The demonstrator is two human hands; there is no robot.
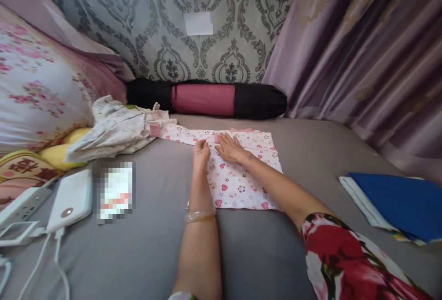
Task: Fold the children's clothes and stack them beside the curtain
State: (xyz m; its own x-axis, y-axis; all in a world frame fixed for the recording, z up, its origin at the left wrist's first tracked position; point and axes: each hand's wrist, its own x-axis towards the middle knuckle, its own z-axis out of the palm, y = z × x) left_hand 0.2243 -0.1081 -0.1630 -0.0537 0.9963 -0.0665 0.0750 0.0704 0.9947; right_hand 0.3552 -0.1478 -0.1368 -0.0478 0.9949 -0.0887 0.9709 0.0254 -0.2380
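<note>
A small white long-sleeved shirt [238, 185] with pink hearts and flowers lies on the grey sheet in front of me. One sleeve [183, 134] stretches out to the left and ends in a pink cuff. The other sleeve lies folded across the top, its pink cuff [217, 138] by my right fingertips. My right hand [230, 148] rests flat on this folded sleeve with the fingers stretched out. At the shirt's left side, where the stretched sleeve joins, my left hand [201, 151] is closed on the fabric; its fingertips are partly hidden.
Crumpled pale clothes [117, 127] lie at the left beside a floral pillow [41, 83]. Nearer are a white power bank [71, 201] with cables, a power strip [26, 205] and a blurred packet [115, 191]. A black and maroon roll [203, 99] lies along the wall; blue folded cloth [400, 203] is at right.
</note>
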